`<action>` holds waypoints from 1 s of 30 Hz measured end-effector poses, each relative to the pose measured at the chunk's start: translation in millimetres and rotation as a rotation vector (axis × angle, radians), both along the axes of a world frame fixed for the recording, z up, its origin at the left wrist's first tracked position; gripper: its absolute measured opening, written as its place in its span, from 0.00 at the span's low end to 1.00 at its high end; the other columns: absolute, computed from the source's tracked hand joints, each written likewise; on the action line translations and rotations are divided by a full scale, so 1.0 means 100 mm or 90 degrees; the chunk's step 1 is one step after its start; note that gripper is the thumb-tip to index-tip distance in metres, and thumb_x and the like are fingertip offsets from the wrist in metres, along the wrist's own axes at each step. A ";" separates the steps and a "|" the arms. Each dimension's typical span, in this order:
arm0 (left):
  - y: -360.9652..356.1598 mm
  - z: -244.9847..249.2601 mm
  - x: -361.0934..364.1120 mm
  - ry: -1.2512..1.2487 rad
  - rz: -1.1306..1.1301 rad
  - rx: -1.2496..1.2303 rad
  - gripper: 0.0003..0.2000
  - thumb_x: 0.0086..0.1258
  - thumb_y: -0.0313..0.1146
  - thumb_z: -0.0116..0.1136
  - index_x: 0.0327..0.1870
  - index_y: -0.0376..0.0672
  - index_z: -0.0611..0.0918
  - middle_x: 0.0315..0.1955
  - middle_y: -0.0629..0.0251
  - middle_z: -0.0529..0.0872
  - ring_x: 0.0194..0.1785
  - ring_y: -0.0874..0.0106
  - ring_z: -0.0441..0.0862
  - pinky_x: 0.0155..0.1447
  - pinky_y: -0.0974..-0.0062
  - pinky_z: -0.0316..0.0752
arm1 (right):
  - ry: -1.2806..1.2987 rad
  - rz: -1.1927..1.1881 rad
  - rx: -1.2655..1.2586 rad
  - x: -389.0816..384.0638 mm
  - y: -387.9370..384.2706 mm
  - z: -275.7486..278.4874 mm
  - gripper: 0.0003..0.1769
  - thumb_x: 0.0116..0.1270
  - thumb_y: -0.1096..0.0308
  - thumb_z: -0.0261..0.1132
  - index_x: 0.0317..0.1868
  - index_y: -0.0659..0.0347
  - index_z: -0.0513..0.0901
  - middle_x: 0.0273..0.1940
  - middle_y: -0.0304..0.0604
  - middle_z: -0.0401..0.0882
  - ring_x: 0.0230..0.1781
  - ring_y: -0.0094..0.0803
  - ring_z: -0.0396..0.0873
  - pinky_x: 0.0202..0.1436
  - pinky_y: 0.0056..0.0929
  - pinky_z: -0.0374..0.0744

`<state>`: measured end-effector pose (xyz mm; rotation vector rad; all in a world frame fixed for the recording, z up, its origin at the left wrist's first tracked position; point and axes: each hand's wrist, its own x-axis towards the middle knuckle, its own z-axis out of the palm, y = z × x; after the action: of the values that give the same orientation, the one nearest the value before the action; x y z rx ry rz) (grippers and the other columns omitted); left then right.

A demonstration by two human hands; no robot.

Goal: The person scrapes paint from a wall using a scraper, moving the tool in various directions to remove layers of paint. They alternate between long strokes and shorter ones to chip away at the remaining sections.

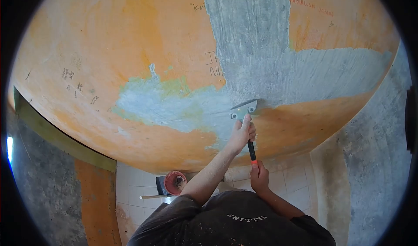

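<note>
Presently both hands are on one long-handled scraper with a wide metal blade and a grey-green head with two round bolts (242, 111), which is held up at the orange-painted wall (174, 41), its blade edge at the lower part of a tall, streaked grey patch (252, 50). The left hand (241, 135) grips just below the head, fingers closed around the shaft and thumb laid upward toward the bolts. Lower down, the right hand (260, 176) is wrapped shut around the red-orange end of the black handle (251, 151). Whether the blade presses on the wall or sits just off it, I cannot tell. A pale bluish-grey patch (148, 104) with ragged, greenish edges spreads to the left of the blade, and another grey band (335, 74) runs to the right. Dark and red handwriting marks the orange paint. Below, on the pale tiled floor (135, 180), a round reddish bucket (170, 184) appears beside the left forearm, near a pale stick (152, 197); its contents are unclear.
</note>
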<state>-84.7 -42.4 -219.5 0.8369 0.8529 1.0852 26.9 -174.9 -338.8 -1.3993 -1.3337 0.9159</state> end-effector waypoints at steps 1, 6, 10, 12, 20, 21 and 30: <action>0.05 0.07 -0.03 0.001 -0.020 0.035 0.19 0.82 0.53 0.40 0.45 0.44 0.67 0.18 0.75 0.60 0.20 0.79 0.60 0.28 0.76 0.63 | -0.003 -0.005 0.010 -0.03 0.04 0.08 0.14 0.77 0.60 0.52 0.43 0.63 0.77 0.18 0.45 0.72 0.18 0.36 0.76 0.24 0.35 0.69; 0.08 0.09 -0.07 -0.001 -0.043 0.072 0.18 0.82 0.54 0.40 0.44 0.46 0.66 0.18 0.75 0.60 0.20 0.79 0.60 0.28 0.76 0.63 | 0.019 -0.005 0.049 -0.07 0.07 0.10 0.14 0.77 0.60 0.53 0.43 0.63 0.77 0.18 0.46 0.72 0.17 0.35 0.76 0.23 0.36 0.69; 0.01 -0.13 -0.01 -0.022 -0.019 0.027 0.17 0.82 0.53 0.40 0.44 0.47 0.66 0.18 0.75 0.61 0.20 0.79 0.59 0.28 0.76 0.63 | -0.018 -0.010 0.020 0.02 -0.02 -0.10 0.14 0.77 0.60 0.53 0.44 0.63 0.78 0.18 0.45 0.72 0.17 0.35 0.76 0.23 0.36 0.69; 0.03 -0.03 -0.03 -0.013 -0.023 0.050 0.17 0.82 0.52 0.39 0.44 0.47 0.66 0.18 0.75 0.60 0.20 0.79 0.59 0.28 0.76 0.63 | -0.027 -0.010 0.015 -0.01 0.01 -0.03 0.14 0.77 0.60 0.53 0.44 0.63 0.78 0.18 0.45 0.72 0.17 0.36 0.76 0.23 0.36 0.69; -0.01 -0.12 -0.05 -0.029 -0.031 0.031 0.18 0.82 0.53 0.39 0.46 0.46 0.66 0.18 0.75 0.60 0.20 0.79 0.59 0.27 0.76 0.62 | -0.025 -0.007 0.010 -0.02 -0.06 0.01 0.13 0.77 0.62 0.53 0.46 0.63 0.78 0.18 0.44 0.71 0.17 0.33 0.75 0.23 0.34 0.69; -0.01 -0.07 -0.04 -0.020 -0.027 0.031 0.18 0.82 0.53 0.39 0.46 0.46 0.66 0.17 0.75 0.60 0.20 0.79 0.59 0.27 0.76 0.62 | -0.026 -0.006 0.012 -0.03 -0.04 0.06 0.13 0.77 0.62 0.53 0.46 0.63 0.78 0.18 0.44 0.71 0.17 0.33 0.75 0.23 0.34 0.69; 0.00 -0.09 -0.09 -0.031 -0.049 0.033 0.17 0.82 0.52 0.41 0.46 0.45 0.66 0.19 0.76 0.62 0.20 0.81 0.60 0.27 0.77 0.62 | 0.008 -0.005 0.010 -0.07 -0.05 -0.01 0.13 0.77 0.61 0.53 0.46 0.63 0.77 0.18 0.42 0.71 0.18 0.28 0.73 0.24 0.32 0.69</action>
<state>-94.1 -42.5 -228.0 0.8770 0.7487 1.0592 20.0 -179.9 -340.0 -1.3834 -1.3237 0.9052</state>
